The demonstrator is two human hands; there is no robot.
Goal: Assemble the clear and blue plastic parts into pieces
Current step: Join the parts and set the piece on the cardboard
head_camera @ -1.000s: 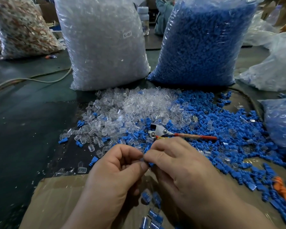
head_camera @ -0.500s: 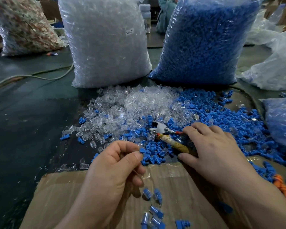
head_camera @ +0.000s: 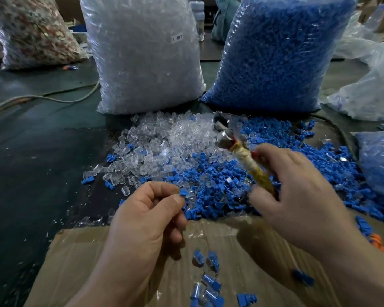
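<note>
Moved: our right hand point(head_camera: 297, 191) lifts the pliers point(head_camera: 242, 156) off the pile; left hand point(head_camera: 146, 218) pinches a joined blue-clear piece point(head_camera: 185, 193). Risk: loose pinch, piece slips.

Light is soft and fairly dim, falling from above, and the dark table point(head_camera: 38, 156) swallows most of it. Glare streaks shine on the bag of clear parts point(head_camera: 142, 54) and the bag of blue parts point(head_camera: 273, 54). Shadows pool under both hands on the cardboard point(head_camera: 248, 258). The pliers point(head_camera: 235, 147) in the right hand point(head_camera: 297, 196) are smeared by motion blur; the left hand point(head_camera: 149, 220) reads sharper. Wide-angle distortion bends the edges, and corners go soft.
</note>
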